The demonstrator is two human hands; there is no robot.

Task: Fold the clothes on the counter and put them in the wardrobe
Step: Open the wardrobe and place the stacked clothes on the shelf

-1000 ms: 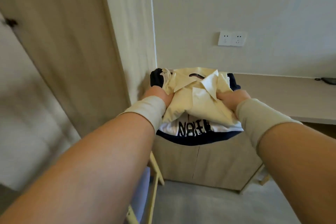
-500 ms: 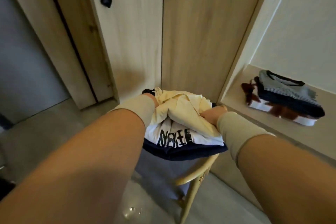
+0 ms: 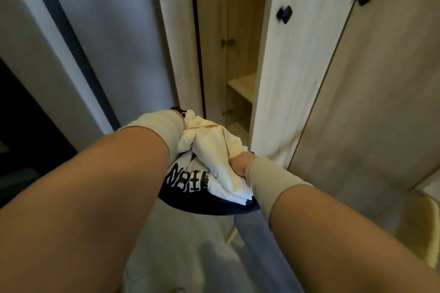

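Whereas 0.5 s ago the doors faced shut, the wardrobe [image 3: 240, 88] now stands ajar; left hand [image 3: 177, 123] and right hand [image 3: 239, 165] grip the folded stack [image 3: 214, 162] just before its shelves: placement next

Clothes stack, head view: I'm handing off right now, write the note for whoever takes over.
Left hand: grips the left side of the folded clothes stack; mostly hidden behind its wrist sleeve.
Right hand: grips the stack's right side.
Stack: cream shirt on top, white printed garment under it, navy layer at the bottom, carried in the air in front of the wardrobe.
Wardrobe: one door open, bare shelves visible inside.
Done: this stack is folded and brought to the wardrobe.
Left: set it on a shelf and let go. The counter is out of view, so check there for more clothes.
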